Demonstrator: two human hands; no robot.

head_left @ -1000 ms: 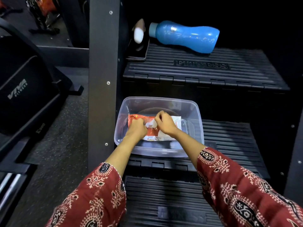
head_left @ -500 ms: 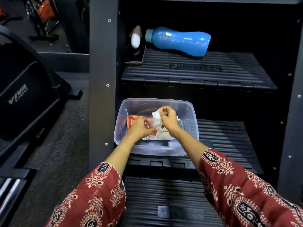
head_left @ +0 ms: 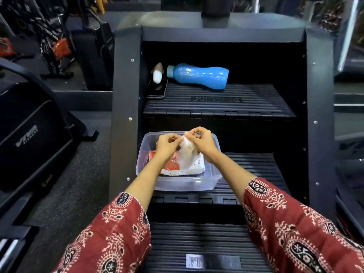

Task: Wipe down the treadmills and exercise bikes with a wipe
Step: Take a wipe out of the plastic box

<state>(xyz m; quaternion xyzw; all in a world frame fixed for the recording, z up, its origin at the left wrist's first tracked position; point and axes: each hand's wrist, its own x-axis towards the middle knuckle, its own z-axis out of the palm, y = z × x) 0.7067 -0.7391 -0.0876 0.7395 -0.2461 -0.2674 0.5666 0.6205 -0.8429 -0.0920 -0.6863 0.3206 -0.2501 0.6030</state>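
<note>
The left hand (head_left: 168, 143) and right hand (head_left: 202, 142) have lifted off the wipe packet (head_left: 183, 168), which lies inside the clear plastic tub (head_left: 177, 187). Above the tub, each pinches the top of the wet wipe (head_left: 186, 152), which hangs crumpled. Advisable: draw the pinches apart gently, unfolding it flat.

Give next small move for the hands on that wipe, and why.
Probably lift the wipe higher, clear of the pack: the left hand and right hand both pinch its top, and its lower end hangs over the pack in the clear tub.
</note>
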